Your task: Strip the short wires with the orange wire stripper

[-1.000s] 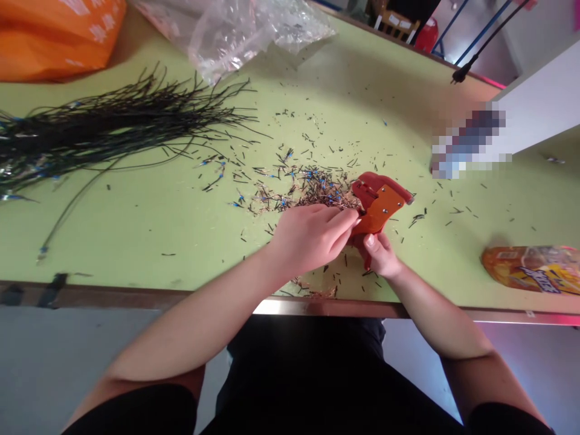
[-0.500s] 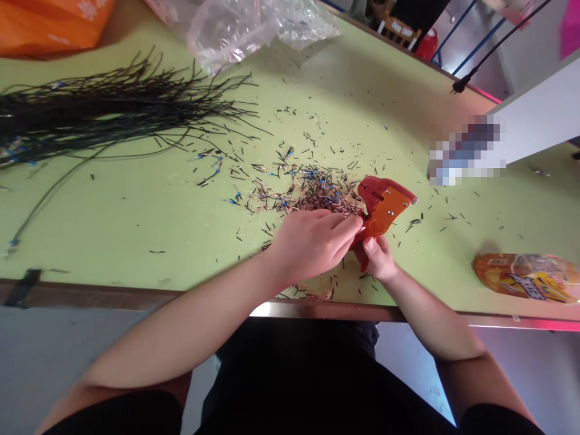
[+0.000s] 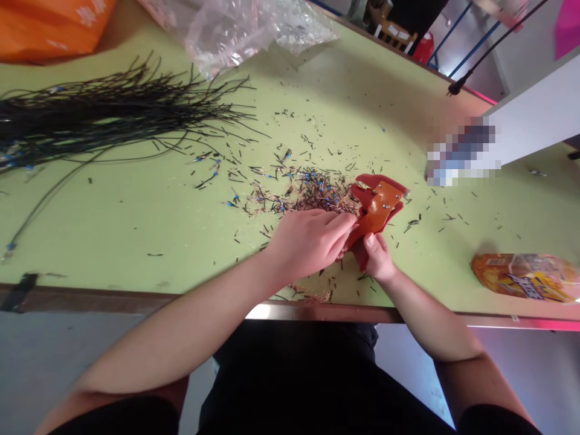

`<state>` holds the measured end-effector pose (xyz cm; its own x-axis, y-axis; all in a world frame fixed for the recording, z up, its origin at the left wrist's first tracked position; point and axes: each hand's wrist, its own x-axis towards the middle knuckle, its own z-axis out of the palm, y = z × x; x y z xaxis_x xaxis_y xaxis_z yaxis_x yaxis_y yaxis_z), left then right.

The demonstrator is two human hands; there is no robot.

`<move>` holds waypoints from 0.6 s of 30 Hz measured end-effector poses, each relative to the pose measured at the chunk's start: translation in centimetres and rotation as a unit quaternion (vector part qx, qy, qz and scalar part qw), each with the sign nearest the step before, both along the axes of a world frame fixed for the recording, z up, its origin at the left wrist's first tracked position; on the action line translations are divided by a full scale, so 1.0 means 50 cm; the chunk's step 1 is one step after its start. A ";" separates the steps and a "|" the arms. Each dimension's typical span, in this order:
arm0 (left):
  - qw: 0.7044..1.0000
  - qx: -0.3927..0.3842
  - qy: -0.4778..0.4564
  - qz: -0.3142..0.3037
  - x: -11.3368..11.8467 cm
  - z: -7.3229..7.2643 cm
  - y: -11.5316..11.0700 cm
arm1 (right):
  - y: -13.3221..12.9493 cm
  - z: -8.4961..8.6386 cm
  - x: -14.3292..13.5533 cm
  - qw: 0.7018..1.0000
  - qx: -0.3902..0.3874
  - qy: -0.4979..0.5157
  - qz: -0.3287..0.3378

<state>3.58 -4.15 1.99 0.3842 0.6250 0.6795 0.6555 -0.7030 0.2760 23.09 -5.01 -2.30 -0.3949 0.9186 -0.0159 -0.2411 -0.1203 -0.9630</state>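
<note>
Red handles (image 3: 361,257) sit in my right hand (image 3: 379,258), clamped on the tool (image 3: 379,202) just right of the scraps (image 3: 317,190). It looks stiff, best held there; whether my left hand (image 3: 310,241) grips anything, I can't tell.

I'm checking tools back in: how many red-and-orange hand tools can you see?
1: the red-and-orange hand tool, held in the right hand, beside the pile of wire scraps. Others could be hidden under the black wire bundle.

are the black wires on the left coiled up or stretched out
Stretched out: the black wires run lengthwise along the table, their right ends fanning apart.
</note>
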 end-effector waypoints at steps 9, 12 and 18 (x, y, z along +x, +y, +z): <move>0.994 -0.100 -0.028 0.023 -0.011 -0.011 0.014 | 0.006 0.029 0.018 0.998 -0.057 0.018 0.004; 0.991 -0.127 -0.040 0.026 -0.019 -0.007 0.017 | 0.013 0.035 0.033 0.994 -0.090 0.032 0.059; 0.978 -0.190 -0.084 0.011 -0.042 0.001 0.032 | 0.034 0.054 0.071 0.940 -0.207 0.123 0.241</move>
